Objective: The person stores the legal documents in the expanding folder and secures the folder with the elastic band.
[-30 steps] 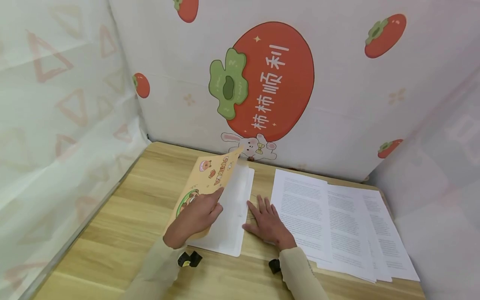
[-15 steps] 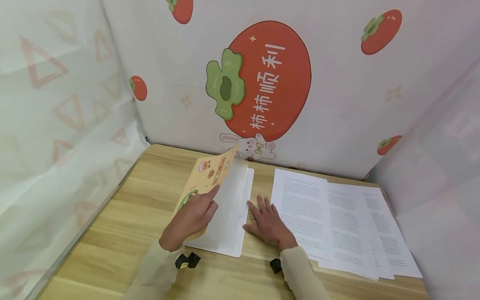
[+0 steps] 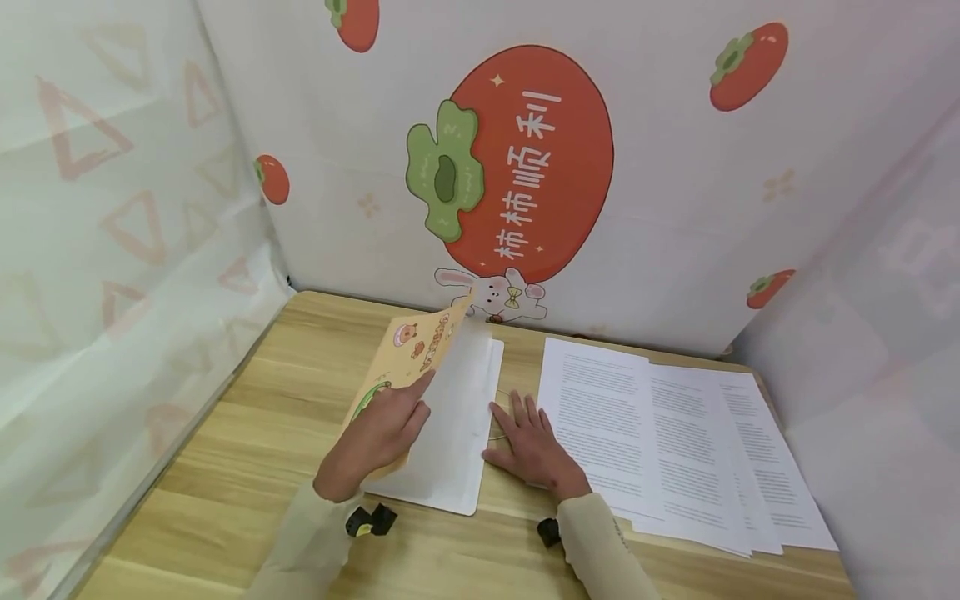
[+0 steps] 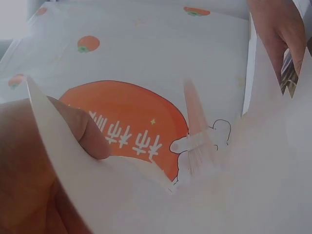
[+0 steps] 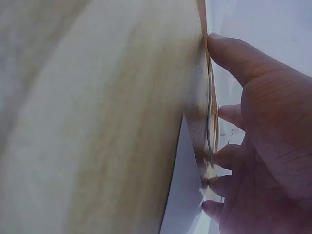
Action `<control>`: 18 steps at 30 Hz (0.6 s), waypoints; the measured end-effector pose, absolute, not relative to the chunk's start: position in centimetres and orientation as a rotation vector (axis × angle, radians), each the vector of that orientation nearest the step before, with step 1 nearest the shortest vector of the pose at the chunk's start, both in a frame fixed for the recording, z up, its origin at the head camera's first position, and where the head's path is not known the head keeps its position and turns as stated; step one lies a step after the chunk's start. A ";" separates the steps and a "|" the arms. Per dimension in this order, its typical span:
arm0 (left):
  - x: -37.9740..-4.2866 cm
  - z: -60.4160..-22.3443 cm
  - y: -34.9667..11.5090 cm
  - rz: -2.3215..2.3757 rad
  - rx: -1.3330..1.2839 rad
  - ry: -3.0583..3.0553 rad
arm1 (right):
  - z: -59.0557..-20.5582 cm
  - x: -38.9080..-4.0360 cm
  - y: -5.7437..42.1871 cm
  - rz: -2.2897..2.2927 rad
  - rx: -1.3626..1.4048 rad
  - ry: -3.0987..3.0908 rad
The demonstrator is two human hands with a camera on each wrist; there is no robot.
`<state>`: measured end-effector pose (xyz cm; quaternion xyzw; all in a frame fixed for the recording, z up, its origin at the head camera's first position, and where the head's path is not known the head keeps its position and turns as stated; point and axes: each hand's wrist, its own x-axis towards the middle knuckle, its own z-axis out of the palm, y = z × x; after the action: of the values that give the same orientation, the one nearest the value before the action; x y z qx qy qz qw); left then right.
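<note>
A folder with a yellow cartoon cover point(image 3: 422, 340) lies half opened in the middle of the table. Its white inner side point(image 3: 450, 446) faces up on the right, while the cover stands raised at a slant. My left hand point(image 3: 381, 431) grips the cover's edge; in the left wrist view the thumb point(image 4: 90, 134) lies over the white inside of it. Flat on the table, with fingers spread, my right hand point(image 3: 534, 450) rests just right of the folder. A thin cord loop point(image 3: 498, 437) runs from the folder's right edge toward that hand's fingers.
Several printed sheets point(image 3: 600, 417) lie overlapping to the right, close by my right hand. The wooden table point(image 3: 247, 467) ends at a patterned back wall point(image 3: 660, 208) and side curtains. A black wrist mount point(image 3: 371, 521) shows under the left sleeve.
The left hand has shifted slightly left, drawing the cover a little further back from the white inner side. The right hand keeps its place on the table.
</note>
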<state>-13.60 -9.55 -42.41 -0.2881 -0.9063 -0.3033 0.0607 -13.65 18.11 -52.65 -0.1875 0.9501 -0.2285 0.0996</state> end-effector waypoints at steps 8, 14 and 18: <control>-13.4 -42.5 -9.4 -0.892 -0.826 -2.770 | -52.1 -13.2 18.8 -0.693 -0.553 2.830; -13.4 -42.5 -9.3 -0.915 -0.831 -2.749 | -51.2 -12.7 20.1 -0.762 -0.501 2.969; -13.3 -42.5 -9.1 -0.928 -0.839 -2.737 | -50.7 -12.1 22.2 -0.778 -0.334 3.111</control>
<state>-13.33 -9.06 -42.51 -0.2782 -0.9075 -0.3077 0.0660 -12.14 22.21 -50.66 -0.1036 0.9641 -0.2411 -0.0411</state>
